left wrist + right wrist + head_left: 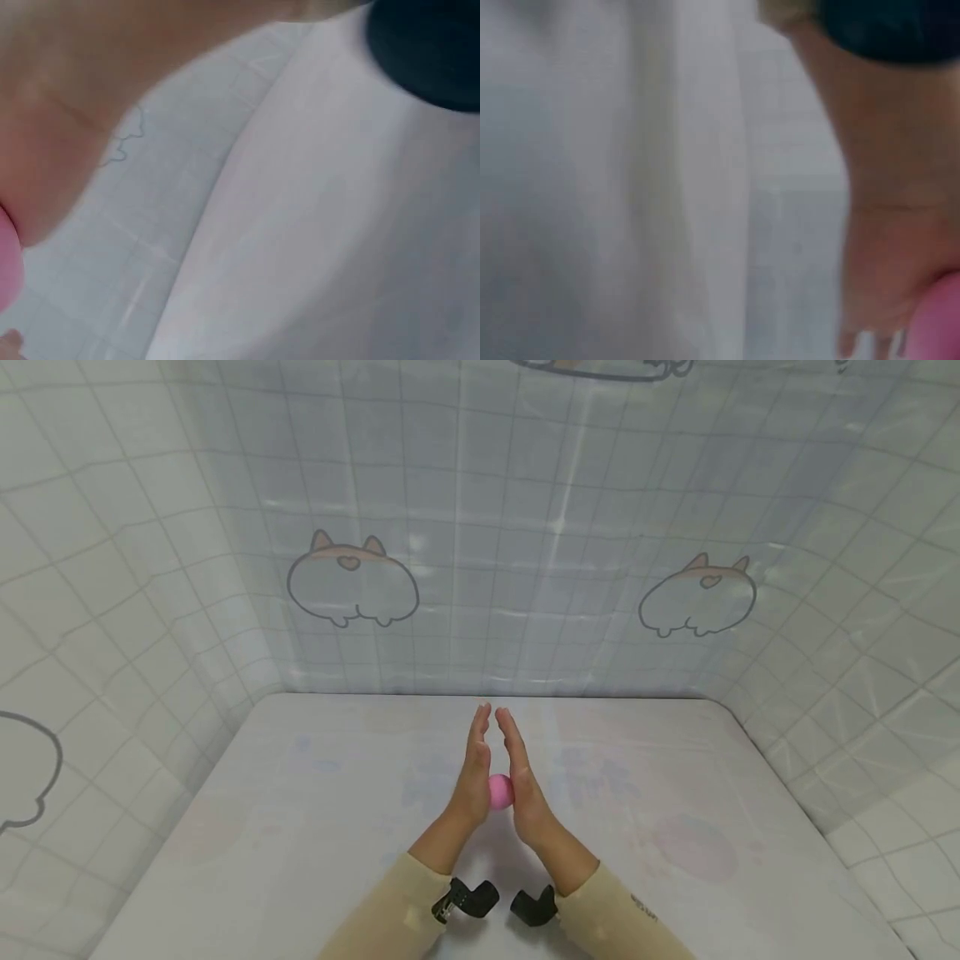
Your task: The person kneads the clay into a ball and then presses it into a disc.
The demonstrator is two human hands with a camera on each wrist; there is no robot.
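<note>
Probably light but apt to roll, the pink ball [500,792] sits between the palms of the straight-fingered left hand [474,779] and right hand [526,787], over the surface [300,827]; grip its opposite sides evenly.

Soft, even light: in the head view, pale glare streaks the gridded wall covering [517,552], upper centre, and faint shadows fall on the tabletop [330,827], lower centre. Both wrist views are blurred, the right more heavily.
</note>
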